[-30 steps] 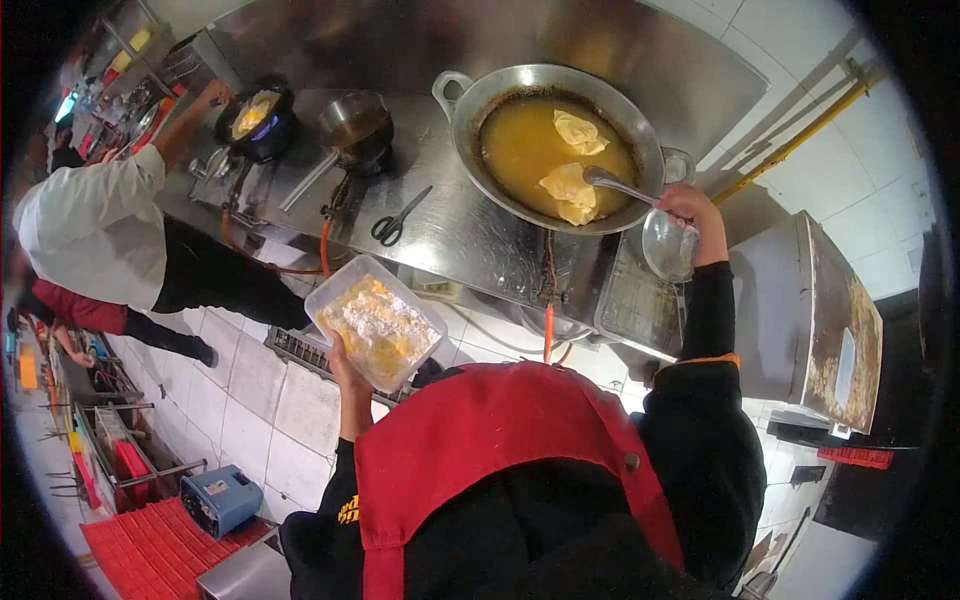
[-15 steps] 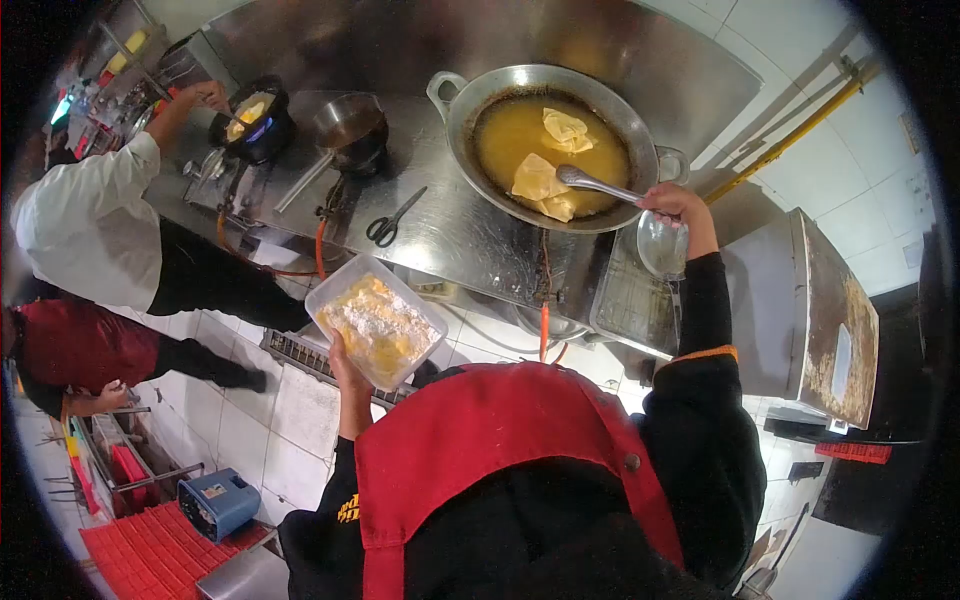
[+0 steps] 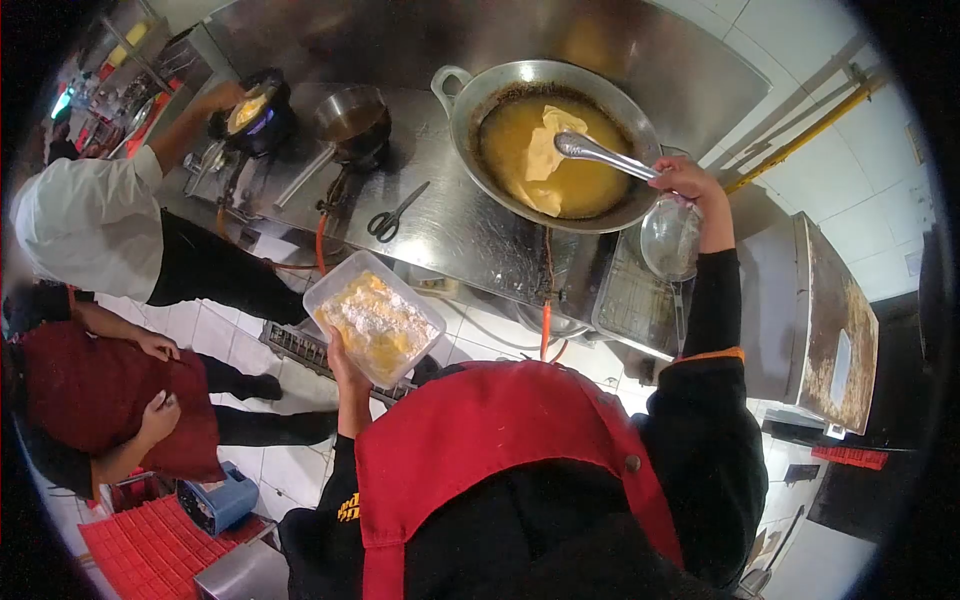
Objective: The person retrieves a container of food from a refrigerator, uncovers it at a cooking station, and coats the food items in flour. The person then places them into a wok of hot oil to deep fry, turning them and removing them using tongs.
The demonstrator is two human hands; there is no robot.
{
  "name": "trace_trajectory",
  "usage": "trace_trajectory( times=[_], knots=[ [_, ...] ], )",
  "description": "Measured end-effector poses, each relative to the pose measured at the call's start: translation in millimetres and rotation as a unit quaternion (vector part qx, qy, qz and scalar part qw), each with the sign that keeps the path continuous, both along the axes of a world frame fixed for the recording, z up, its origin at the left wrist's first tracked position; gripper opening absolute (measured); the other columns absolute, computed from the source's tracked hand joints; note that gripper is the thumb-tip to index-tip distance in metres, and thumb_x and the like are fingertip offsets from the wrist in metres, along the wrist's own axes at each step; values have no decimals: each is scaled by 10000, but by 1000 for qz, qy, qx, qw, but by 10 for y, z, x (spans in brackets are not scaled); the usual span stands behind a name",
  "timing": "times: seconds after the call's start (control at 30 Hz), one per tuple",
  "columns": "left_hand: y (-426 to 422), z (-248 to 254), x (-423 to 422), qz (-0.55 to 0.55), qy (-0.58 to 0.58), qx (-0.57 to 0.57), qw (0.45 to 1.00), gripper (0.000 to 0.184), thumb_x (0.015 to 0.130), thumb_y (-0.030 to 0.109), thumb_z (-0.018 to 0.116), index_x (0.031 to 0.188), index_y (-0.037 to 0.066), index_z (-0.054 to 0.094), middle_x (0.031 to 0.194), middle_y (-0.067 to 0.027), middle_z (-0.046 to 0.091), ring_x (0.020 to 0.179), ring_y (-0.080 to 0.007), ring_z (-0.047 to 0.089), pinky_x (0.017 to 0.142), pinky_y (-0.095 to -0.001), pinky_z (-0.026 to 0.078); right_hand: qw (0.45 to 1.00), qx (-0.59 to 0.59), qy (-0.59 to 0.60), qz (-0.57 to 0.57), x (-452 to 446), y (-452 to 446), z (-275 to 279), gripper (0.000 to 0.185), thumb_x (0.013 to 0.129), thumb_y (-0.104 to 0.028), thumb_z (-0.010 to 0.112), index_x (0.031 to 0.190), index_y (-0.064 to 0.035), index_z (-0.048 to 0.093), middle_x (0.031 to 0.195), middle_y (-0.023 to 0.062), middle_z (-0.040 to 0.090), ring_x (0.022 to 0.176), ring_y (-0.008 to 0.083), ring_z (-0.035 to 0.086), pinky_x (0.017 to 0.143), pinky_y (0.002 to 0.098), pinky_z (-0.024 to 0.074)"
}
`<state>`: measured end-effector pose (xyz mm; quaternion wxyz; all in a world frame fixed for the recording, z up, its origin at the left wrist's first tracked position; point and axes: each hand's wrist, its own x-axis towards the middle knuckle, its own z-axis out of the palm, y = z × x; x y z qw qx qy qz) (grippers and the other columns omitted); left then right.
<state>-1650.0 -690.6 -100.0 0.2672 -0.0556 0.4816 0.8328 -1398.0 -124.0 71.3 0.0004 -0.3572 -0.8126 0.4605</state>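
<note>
My right hand grips metal tongs by the handle, held over a large two-handled wok of yellowish oil. The rounded tip of the tongs is over pale yellow wrapper-like pieces floating in the oil; whether it touches them I cannot tell. My left hand holds a clear plastic container from below at its near left side. Inside it lie yellow pieces dusted with white flour.
Scissors and a long-handled saucepan are on the steel counter. A strainer rests right of the wok. At left, a co-worker in a white sleeve tends a small pan; another wears a red apron.
My right hand has moved slightly right and up, and the tongs lie further over the wok. The wrapper pieces have come together. The red-aproned person has stepped closer. My left hand has barely moved.
</note>
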Motion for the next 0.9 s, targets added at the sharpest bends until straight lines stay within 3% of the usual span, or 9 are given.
trace_trajectory(
  times=[0.07, 0.13, 0.17, 0.23, 0.37, 0.53, 0.77, 0.83, 0.9],
  knots=[
    [26, 38, 4, 8, -3, -15, 1000, 577, 904, 447, 433, 1247, -15, 384, 1149, -137, 507, 1002, -271, 540, 839, -388, 455, 998, 56, 34, -7, 2, -132, 237, 155, 724, -206, 680, 779, -91, 590, 503, -8, 480, 380, 85, 427, 353, 246, 313],
    [39, 24, 0, 5, -4, -9, 1000, 579, 904, 445, 435, 1244, -20, 385, 1144, -138, 509, 996, -270, 543, 839, -385, 455, 982, 180, -59, -4, -50, -327, 469, 222, 696, -240, 693, 819, -75, 610, 577, 49, 561, 473, 164, 537, 442, 307, 421],
    [46, 19, -3, 2, -5, -2, 1000, 581, 903, 444, 437, 1242, -25, 386, 1140, -138, 512, 989, -269, 546, 838, -382, 455, 982, 180, -60, -5, -63, -358, 426, 222, 696, -240, 693, 819, -75, 610, 577, 49, 561, 473, 164, 537, 442, 307, 421],
    [72, 38, -3, -4, 7, -8, 1000, 581, 904, 442, 438, 1240, -30, 386, 1138, -140, 512, 987, -266, 546, 839, -381, 455, 923, 373, 5, 91, -120, -447, 344, 272, 669, -273, 693, 849, -81, 624, 741, 112, 629, 686, 265, 612, 623, 378, 476],
    [130, 136, 18, -7, 11, -30, 999, 601, 895, 458, 446, 1243, -27, 385, 1156, -149, 499, 990, -267, 544, 844, -384, 453, 928, 341, -33, 150, -265, -714, 336, 307, 664, -272, 706, 851, -48, 610, 790, 142, 621, 759, 305, 588, 690, 380, 453],
    [73, -58, -48, -46, 11, 10, 999, 642, 895, 502, 396, 1318, 26, 317, 1262, -151, 433, 1105, -323, 472, 920, -435, 401, 920, 362, -126, 80, -446, -821, 34, 376, 669, -287, 643, 995, -101, 626, 1004, 134, 620, 956, 318, 579, 823, 386, 465],
    [118, 37, 8, -31, 5, -21, 999, 637, 901, 507, 373, 1318, 29, 313, 1249, -152, 440, 1096, -323, 482, 895, -451, 426, 919, 344, -189, 47, -657, -1043, -284, 424, 688, -234, 658, 1081, -91, 588, 996, 175, 610, 1006, 317, 557, 850, 406, 447],
    [95, -95, -39, -32, 0, -17, 999, 631, 891, 505, 400, 1278, 10, 344, 1190, -156, 466, 1037, -311, 518, 840, -427, 464, 932, 317, -174, 29, -686, -1056, -330, 412, 683, -164, 566, 1093, -122, 586, 1033, 173, 609, 990, 307, 578, 853, 405, 457],
    [124, -88, -29, -33, -5, -12, 999, 627, 882, 503, 426, 1239, -9, 376, 1131, -159, 492, 978, -298, 555, 785, -403, 502, 935, 337, -105, 30, -652, -933, -544, 421, 688, -169, 573, 1107, -128, 584, 982, 171, 622, 920, 298, 604, 814, 394, 477]
  ],
)
